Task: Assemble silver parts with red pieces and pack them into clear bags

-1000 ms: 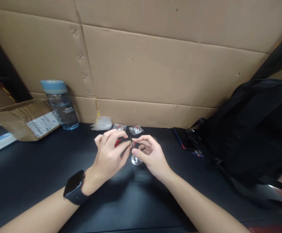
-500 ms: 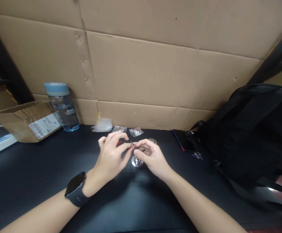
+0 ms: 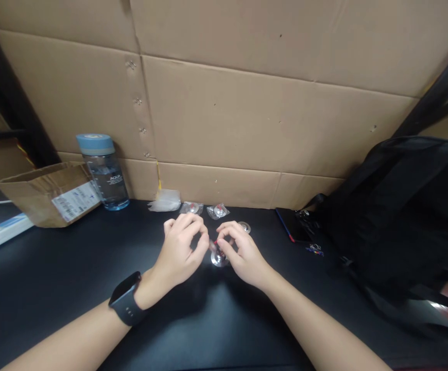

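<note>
My right hand (image 3: pixel 243 253) pinches a short red cord (image 3: pixel 215 241) between thumb and fingers. A small, blurred metal disc (image 3: pixel 212 247) hangs at the cord, in the gap between my hands. Just beneath, a shiny domed disc like a finger cymbal (image 3: pixel 219 259) lies on the black table, partly covered by my right fingers. To the left, my left hand (image 3: pixel 183 250) is closed, thumb against curled fingers; whatever is in them is hidden. Another metal disc (image 3: pixel 244 226) rests behind my right hand.
Two bagged discs (image 3: pixel 191 207) (image 3: pixel 220 211) and a white wrapper pile (image 3: pixel 165 200) lie along the cardboard wall (image 3: pixel 224 129). A water bottle (image 3: pixel 108 178) and paper bag (image 3: pixel 50 196) stand left. A dark phone-like slab (image 3: pixel 291 224), a keyring (image 3: pixel 315 250) and a backpack (image 3: pixel 397 216) are right.
My hands have moved apart. The small disc edge that was between both hands' fingertips has dropped to hang by my right hand. The view has shifted slightly.
</note>
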{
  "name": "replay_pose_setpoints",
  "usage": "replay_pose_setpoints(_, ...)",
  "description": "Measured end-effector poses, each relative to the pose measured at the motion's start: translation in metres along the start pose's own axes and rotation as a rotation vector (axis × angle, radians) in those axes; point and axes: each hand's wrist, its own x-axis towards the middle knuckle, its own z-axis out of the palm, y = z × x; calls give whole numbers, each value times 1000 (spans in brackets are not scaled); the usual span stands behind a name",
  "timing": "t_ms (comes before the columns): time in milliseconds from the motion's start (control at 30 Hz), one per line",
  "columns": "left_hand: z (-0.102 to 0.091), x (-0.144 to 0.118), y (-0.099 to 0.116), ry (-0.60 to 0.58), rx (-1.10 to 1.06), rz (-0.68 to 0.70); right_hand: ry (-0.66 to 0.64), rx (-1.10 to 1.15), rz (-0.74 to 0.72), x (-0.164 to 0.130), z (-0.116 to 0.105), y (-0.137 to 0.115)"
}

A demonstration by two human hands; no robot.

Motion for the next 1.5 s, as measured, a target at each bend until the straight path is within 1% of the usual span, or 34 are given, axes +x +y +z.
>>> replay_pose_setpoints(67, -2, 1, -2, -44, -45, -38, -3, -58, -36, 0, -1, 0)
replay_pose_setpoints(133, -1, 2, -3, -98, -50, -36, 12, -73, -53, 0, -2, 0)
replay_pose_setpoints(233, 6, -1, -5, -194, -31, -3, 28, -74, -46, 1, -5, 0)
replay_pose_setpoints(333, 13, -4, -6, -246, -51, 0, 13, -71, -34, 1, -6, 2)
replay_pose_setpoints(433, 18, -4, -7, -261, -93, -18, -15, -64, -34, 2, -4, 4)
replay_pose_setpoints(500, 18, -3, -8, -267, -108, -37, -8, -75, -23, 2, -3, 7)
replay_pose_setpoints(567, 17, -1, -11, -264, -85, -60, 19, -132, 13, 2, -4, 10)
replay_pose_setpoints(633, 15, 1, -16, -249, -35, -76, 19, -256, 48, 2, -7, 13)
replay_pose_setpoints(733, 13, 4, -25, -234, 14, -94, -97, -438, 70, 1, -11, 17)
replay_pose_setpoints(800, 13, 5, -29, -238, 26, -104, -192, -484, 70, 1, -11, 18)
replay_pose_setpoints(867, 12, 6, -30, -244, 25, -112, -251, -495, 73, 0, -11, 20)
replay_pose_setpoints(1033, 10, 8, -25, -275, -60, -182, -307, -528, 75, -2, -12, 22)
replay_pose_setpoints(1167, 9, 8, -23, -273, -82, -194, -289, -573, 73, -3, -13, 24)
replay_pose_setpoints(1233, 8, 8, -22, -267, -79, -183, -251, -558, 74, -2, -11, 24)
replay_pose_setpoints(1300, 8, 8, -21, -265, -101, -197, -192, -484, 85, -1, -9, 23)
replay_pose_setpoints(1400, 11, 6, -21, -265, -182, -264, -92, -287, 112, 2, -7, 20)
replay_pose_setpoints(1500, 16, 4, -25, -236, -334, -321, -20, -69, 129, 3, -4, 16)
